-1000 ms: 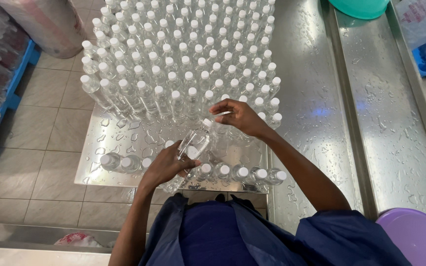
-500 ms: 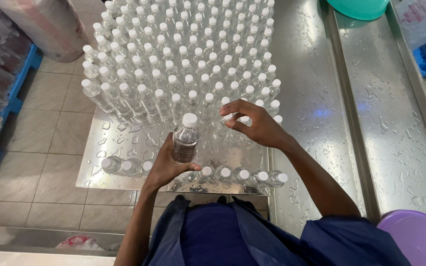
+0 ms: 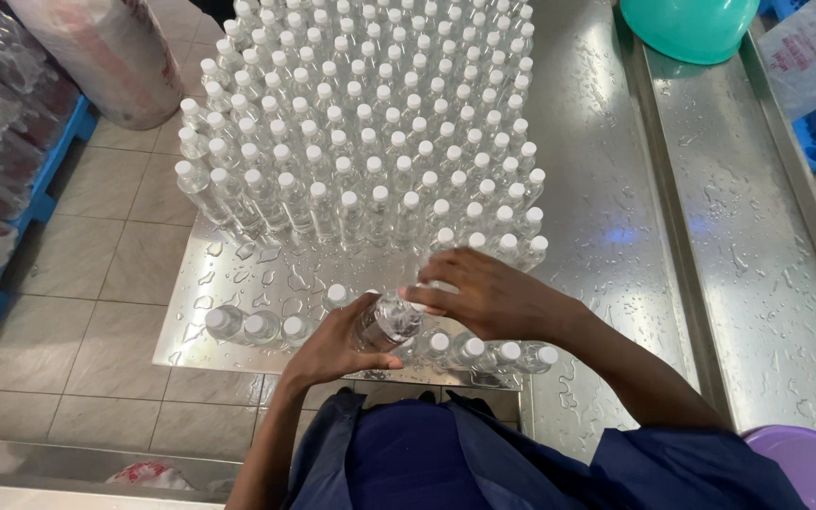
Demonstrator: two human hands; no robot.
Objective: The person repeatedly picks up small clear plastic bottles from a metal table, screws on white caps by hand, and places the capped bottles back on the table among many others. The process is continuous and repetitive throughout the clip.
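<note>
holding one bottle (image 3: 387,322) with two hands

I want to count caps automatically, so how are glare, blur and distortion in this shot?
Head view: the wet steel table shows soft glare patches; the upright bottles splay outward from wide-angle distortion; caps stay sharp; the right hand covers the cap of the bottle that the left hand holds.

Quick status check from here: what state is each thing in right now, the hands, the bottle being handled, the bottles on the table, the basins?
Left hand: wrapped around the held bottle.
Right hand: on the bottle's cap end.
Held bottle: clear, tilted, off the table.
Bottle block: upright, white-capped, packed in rows.
Front row of bottles: upright, capped.
Steel table: wet with droplets.
Green basin: contents not visible.
Purple basin: contents not visible.
</note>
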